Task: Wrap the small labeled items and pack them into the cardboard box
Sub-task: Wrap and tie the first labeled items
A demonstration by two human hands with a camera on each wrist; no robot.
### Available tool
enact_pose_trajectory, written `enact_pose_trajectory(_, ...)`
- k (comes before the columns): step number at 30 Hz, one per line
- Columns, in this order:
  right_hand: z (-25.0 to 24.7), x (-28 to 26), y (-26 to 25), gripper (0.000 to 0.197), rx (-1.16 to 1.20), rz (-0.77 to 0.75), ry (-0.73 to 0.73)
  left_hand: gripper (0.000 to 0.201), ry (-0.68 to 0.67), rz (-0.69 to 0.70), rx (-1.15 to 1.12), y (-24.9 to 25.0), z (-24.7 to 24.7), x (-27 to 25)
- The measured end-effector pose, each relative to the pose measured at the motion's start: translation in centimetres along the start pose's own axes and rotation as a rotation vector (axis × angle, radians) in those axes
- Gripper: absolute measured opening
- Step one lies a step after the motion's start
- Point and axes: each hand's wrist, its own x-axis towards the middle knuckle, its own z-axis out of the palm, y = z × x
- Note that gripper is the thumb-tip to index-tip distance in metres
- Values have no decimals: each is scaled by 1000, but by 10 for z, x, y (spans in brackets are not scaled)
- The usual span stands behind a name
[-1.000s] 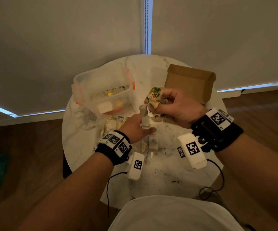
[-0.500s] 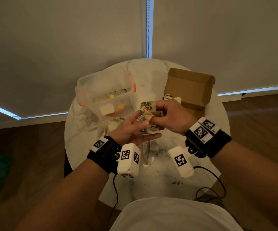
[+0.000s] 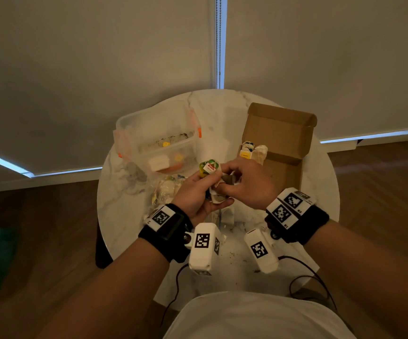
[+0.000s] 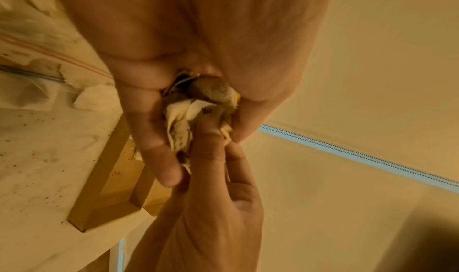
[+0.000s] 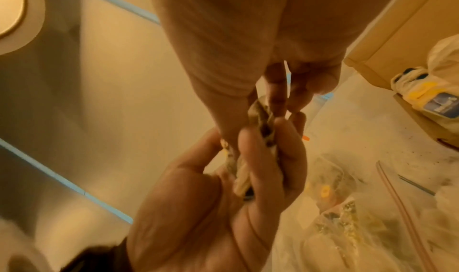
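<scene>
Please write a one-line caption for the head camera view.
Both hands, left hand and right hand, wrap a small labeled item in paper above the table, beside the cardboard box.

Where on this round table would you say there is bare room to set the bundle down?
Bare marble shows between the plastic tub and cardboard box, toward the far edge. The box's near half is also free. Under the hands, bags and scraps crowd the middle.

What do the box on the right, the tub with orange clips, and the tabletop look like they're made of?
Box: brown cardboard, matte, with folded flaps and creases. Tub: translucent plastic, apparently rigid, since its contents show through cloudy walls. Tabletop: white with grey veining, so marble or a marble-look surface; which one cannot be told.
</scene>
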Motion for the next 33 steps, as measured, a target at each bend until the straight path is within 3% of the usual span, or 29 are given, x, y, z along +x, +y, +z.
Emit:
enact_pose_trajectory(7, -13, -1, 0, 10, 310, 101, -57, 17, -21, -9, 41, 4, -2, 0)
enact_pose_trajectory(18, -8, -2, 13, 9, 279, 186, 72, 26, -8, -14, 11, 7, -2, 3)
enact_pose_trajectory(25, -13, -1, 13, 10, 504, 262, 142, 19, 51, -12, 5, 7, -3, 5)
enact_pose_trajectory(30, -11, 0, 14, 20, 387, 236, 108, 22, 48, -1, -3, 7, 1, 4)
enact_pose_trajectory(33, -9, 0, 14, 15, 326, 214, 97, 23, 26, 5, 11, 6, 2, 4)
